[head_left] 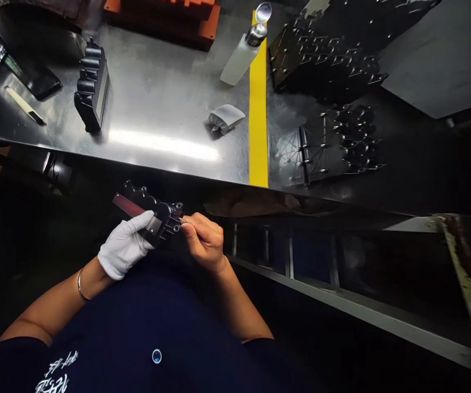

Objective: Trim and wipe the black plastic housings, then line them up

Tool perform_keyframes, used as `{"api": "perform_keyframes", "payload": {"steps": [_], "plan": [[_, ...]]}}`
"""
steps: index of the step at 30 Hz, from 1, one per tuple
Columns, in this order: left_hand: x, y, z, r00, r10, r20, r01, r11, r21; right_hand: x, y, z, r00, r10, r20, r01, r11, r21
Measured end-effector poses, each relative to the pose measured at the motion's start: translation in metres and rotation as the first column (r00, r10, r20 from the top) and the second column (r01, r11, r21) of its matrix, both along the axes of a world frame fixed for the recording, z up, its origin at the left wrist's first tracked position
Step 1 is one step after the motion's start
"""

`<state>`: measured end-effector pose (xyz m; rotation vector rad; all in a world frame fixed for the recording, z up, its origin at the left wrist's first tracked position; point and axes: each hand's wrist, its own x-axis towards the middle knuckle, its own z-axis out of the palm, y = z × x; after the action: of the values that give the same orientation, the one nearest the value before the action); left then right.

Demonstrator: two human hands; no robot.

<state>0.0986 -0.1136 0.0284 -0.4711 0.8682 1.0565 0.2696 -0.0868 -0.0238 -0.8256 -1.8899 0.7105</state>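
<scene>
My left hand [124, 244], in a white glove, grips a black moulded plastic part [162, 217] in front of my body, below the table edge. The part has rounded humps, small ring-shaped lugs and a flat shiny face with a reddish sheen; the thumb lies across that face. Bare and closed in a pinch, my right hand [205, 240] is at the part's right end. Something thin seems to show at its fingertips, too small to name. A similar black part [92, 87] stands on the table at the left.
On the metal table [157, 98] are a pump bottle [237, 57], a folded whitish piece [226, 117], a yellow tape strip [258, 109], an orange block [165, 22] and a pale-handled knife-like tool [24, 103]. Black parts [329, 54] are stacked at right. A metal frame [301, 284] stands below.
</scene>
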Motion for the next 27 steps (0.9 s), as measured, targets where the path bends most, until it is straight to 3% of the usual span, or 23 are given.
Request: {"api": "perform_keyframes", "payload": {"steps": [5, 14, 18, 21, 24, 27], "plan": [[0.0, 0.0, 0.001, 1.0, 0.01, -0.026, -0.01, 1.0, -0.002, 0.001, -0.002, 0.0, 1.0, -0.005, -0.004, 0.005, 1.0, -0.002], [0.0, -0.003, 0.001, 0.994, -0.075, -0.075, 0.078, 0.996, 0.046, 0.006, 0.0, -0.002, 1.0, 0.021, 0.017, -0.021, 0.999, -0.026], [0.0, -0.004, -0.004, 0.986, -0.09, -0.138, 0.096, 0.995, 0.038, 0.001, 0.001, -0.011, 0.999, -0.036, 0.0, 0.036, 0.999, -0.021], [0.0, -0.011, -0.003, 0.978, -0.127, -0.165, 0.138, 0.989, 0.057, -0.001, 0.008, -0.027, 0.984, -0.176, -0.018, 0.172, 0.976, -0.136], [-0.001, -0.019, 0.0, 0.954, -0.203, -0.221, 0.245, 0.953, 0.181, 0.003, 0.016, -0.038, 0.937, -0.349, -0.011, 0.33, 0.896, -0.298], [-0.005, -0.019, -0.001, 0.911, -0.156, -0.382, 0.257, 0.939, 0.23, 0.009, 0.011, -0.027, 0.96, -0.279, 0.005, 0.26, 0.888, -0.379]]}}
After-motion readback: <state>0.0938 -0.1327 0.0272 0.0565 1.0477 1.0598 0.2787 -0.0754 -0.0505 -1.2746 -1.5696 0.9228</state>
